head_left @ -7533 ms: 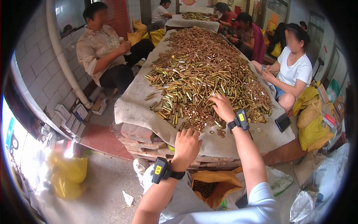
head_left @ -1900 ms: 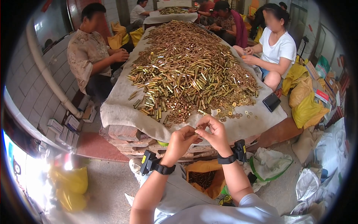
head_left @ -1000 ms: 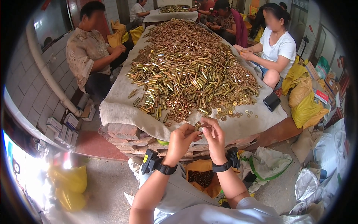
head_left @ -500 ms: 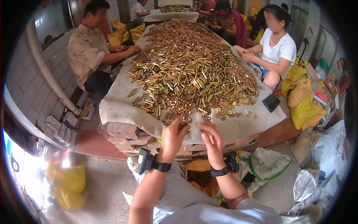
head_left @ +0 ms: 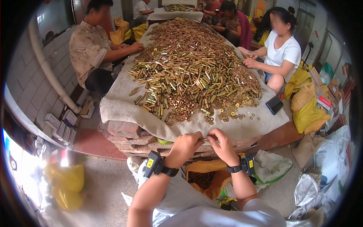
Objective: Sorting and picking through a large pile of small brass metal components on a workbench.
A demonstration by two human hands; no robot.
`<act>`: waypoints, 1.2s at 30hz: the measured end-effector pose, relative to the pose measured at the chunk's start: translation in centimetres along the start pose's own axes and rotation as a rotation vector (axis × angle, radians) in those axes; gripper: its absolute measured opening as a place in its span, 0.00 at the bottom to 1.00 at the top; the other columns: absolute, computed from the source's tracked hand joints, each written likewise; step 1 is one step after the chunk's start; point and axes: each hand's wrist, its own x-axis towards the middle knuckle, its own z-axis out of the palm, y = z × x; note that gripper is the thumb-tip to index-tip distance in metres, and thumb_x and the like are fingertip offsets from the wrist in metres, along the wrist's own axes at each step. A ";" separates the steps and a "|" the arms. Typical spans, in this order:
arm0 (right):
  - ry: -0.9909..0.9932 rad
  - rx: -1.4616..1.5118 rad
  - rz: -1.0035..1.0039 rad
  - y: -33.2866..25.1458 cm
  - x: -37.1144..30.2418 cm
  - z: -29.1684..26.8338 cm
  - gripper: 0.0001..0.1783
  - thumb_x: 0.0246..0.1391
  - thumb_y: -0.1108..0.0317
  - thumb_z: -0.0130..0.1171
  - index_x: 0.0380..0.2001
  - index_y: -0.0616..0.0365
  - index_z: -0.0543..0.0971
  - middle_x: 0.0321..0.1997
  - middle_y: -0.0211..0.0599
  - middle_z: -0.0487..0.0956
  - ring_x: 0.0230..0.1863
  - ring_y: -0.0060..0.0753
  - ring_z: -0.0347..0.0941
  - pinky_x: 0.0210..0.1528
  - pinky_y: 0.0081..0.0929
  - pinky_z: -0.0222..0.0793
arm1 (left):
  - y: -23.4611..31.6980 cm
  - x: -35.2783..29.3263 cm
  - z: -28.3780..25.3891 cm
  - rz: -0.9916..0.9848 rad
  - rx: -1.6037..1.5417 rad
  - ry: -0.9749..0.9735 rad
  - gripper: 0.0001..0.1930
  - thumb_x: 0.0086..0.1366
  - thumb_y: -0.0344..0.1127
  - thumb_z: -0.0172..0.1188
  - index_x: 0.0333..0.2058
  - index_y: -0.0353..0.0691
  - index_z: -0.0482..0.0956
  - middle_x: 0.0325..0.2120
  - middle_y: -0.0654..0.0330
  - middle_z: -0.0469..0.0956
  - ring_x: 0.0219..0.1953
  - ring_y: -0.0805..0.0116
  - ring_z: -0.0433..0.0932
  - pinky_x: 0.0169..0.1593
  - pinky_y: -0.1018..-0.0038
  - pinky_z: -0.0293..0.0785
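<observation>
brass-coloured, slim metal piece [head_left: 205,139], pinched by left hand [head_left: 187,146] and right hand [head_left: 222,145] fingertips; i judge it light, stiff, slippery, best held at its ends.

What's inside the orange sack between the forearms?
Inside the orange sack, a pile of slender brown pieces shows. What lies beneath the top layer is covered.

Table cloth [head_left: 123,112]: plain greyish beige
Heaped metal tubes [head_left: 185,81]: gold to coppery brown
Nuts [head_left: 183,107]: copper
Washers [head_left: 241,116]: dull gold
Pinched slim piece [head_left: 205,139]: brassy
Wristbands [head_left: 170,171]: black, yellow stickers [head_left: 150,163]
Open sack [head_left: 218,178]: orange-yellow
Left co-worker's shirt [head_left: 86,47]: beige, paler floral pattern
Right co-worker's shirt [head_left: 281,51]: white
</observation>
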 end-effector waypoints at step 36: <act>0.029 -0.563 0.085 5.0 8.1 -0.1 0.07 0.47 0.70 0.59 0.31 0.60 0.75 0.33 0.40 0.72 0.32 0.42 0.72 0.34 0.34 0.67 | -2.7 1.1 -2.3 -0.233 0.362 0.257 0.07 0.57 0.37 0.55 0.30 0.43 0.77 0.27 0.56 0.77 0.31 0.54 0.76 0.34 0.63 0.71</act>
